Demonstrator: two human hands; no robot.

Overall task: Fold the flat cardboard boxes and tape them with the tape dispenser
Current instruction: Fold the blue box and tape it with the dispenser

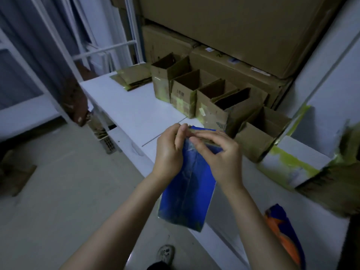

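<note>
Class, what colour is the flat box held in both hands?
Blue box, clearest in the head view.

Your single head-worn wide-angle camera looks forward and steeply down from standing height, close over your left hand (169, 151) and right hand (218, 152), which fill the centre. It faces along a long white table (132, 112) running diagonally toward stacked large brown cardboard cartons (233, 36); your white shoe (165, 254) shows at the bottom edge. The wide lens bends the frame's edges.
</note>
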